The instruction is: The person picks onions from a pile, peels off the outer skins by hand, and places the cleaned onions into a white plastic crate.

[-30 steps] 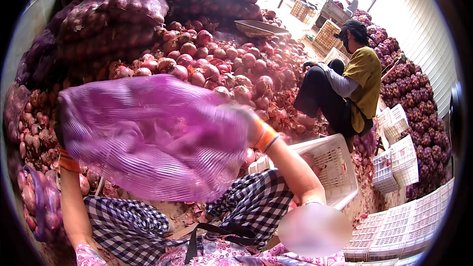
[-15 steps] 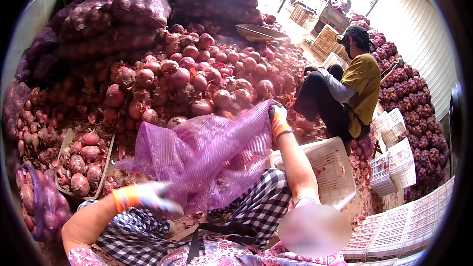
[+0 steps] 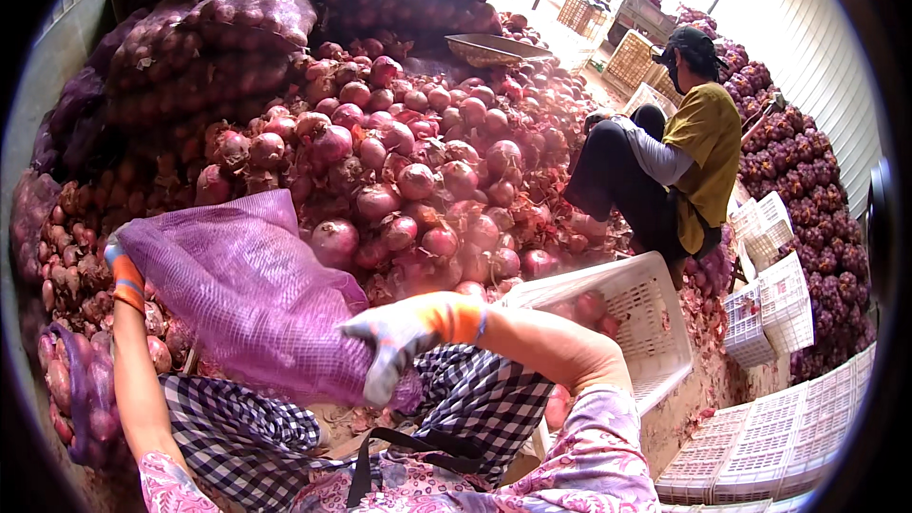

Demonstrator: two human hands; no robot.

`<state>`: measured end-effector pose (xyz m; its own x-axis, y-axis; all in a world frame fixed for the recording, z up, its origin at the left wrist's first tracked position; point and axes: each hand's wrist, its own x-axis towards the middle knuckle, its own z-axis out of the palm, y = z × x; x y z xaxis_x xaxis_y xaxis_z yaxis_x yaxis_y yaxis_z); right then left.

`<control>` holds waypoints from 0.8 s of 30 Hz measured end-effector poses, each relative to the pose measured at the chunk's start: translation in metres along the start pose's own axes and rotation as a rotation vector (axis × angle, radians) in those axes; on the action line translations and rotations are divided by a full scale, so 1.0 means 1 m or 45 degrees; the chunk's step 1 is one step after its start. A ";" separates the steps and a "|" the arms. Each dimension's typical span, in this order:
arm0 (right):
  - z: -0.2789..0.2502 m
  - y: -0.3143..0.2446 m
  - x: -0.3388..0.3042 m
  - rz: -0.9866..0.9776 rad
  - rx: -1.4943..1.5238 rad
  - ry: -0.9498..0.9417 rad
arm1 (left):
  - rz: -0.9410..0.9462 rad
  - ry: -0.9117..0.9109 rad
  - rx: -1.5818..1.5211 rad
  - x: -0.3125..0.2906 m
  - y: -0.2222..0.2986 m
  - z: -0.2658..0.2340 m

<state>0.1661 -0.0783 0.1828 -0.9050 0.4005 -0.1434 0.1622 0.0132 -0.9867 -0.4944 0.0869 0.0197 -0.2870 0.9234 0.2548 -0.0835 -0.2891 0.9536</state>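
A purple mesh bag [image 3: 256, 294] is stretched out over my lap, sagging between my two hands. At its far left corner my left hand [image 3: 123, 271], in a grey glove with an orange cuff, is closed on the mesh; the bag covers part of its fingers. My right hand [image 3: 404, 334], gloved the same way, has its fingers bent over the bag's right end, where the mesh bunches up. Close ahead lies a big heap of red onions [image 3: 415, 180]. Beside my right arm a white plastic crate [image 3: 655, 337] stands tilted with a few onions in it.
Full mesh sacks of onions [image 3: 237, 28] are stacked at the back left. A shallow metal pan [image 3: 499, 47] rests on the heap. A seated co-worker [image 3: 698, 147] is at the right, near white crates [image 3: 768, 318] and a wall of filled sacks [image 3: 807, 180]. More crates [image 3: 769, 446] line the lower right.
The bag has swung from centre right to the left. My left hand has gone up and left to its corner; my right hand has come down toward my lap. The white crate now tilts, onions visible inside.
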 end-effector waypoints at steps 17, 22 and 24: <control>-0.032 0.006 -0.026 -0.297 -0.462 0.415 | 0.110 -0.361 0.219 -0.140 0.146 0.219; -0.018 -0.019 -0.002 0.366 0.019 0.209 | -0.026 0.445 -0.398 -0.119 0.143 0.199; -0.089 0.065 -0.040 0.093 0.253 1.101 | -0.180 -0.148 -0.722 -0.130 0.132 0.213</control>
<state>0.2474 -0.0120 0.1315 -0.2683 0.9468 -0.1778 0.0638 -0.1667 -0.9839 -0.2652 -0.0176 0.1469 -0.1320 0.9751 0.1783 -0.6190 -0.2216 0.7535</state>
